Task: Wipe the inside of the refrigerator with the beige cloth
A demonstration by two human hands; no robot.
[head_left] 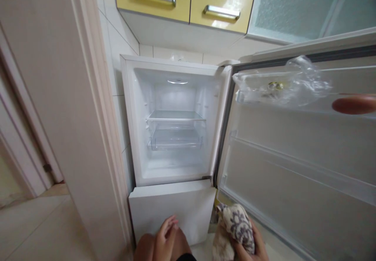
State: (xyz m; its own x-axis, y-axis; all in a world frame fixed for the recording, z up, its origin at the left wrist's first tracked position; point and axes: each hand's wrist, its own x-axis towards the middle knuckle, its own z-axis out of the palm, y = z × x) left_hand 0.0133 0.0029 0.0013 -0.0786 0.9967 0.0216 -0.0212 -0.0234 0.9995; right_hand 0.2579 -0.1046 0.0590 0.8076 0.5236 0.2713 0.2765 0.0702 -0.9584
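Observation:
My right hand [255, 245] grips a bunched cloth [237, 224], cream with a dark flower pattern, below the fridge door's lower edge. Part of the cloth hangs down beside the fingers. Over my knees rests my left hand [167, 235], with nothing visible in it and its fingers loosely bent and partly open. Straight ahead stands the white fridge [127, 116], its upper door [279, 143] swung wide to the right. Inside are a glass shelf [176, 115] and a clear drawer [176, 139] under it.
A clear plastic bag [305, 81] and a reddish-brown oval item [354, 104] sit in the door's top rack. Yellow cabinets [158, 8] hang above the fridge. A door frame [91, 116] stands close on the left. The closed lower fridge door [173, 204] faces my knees.

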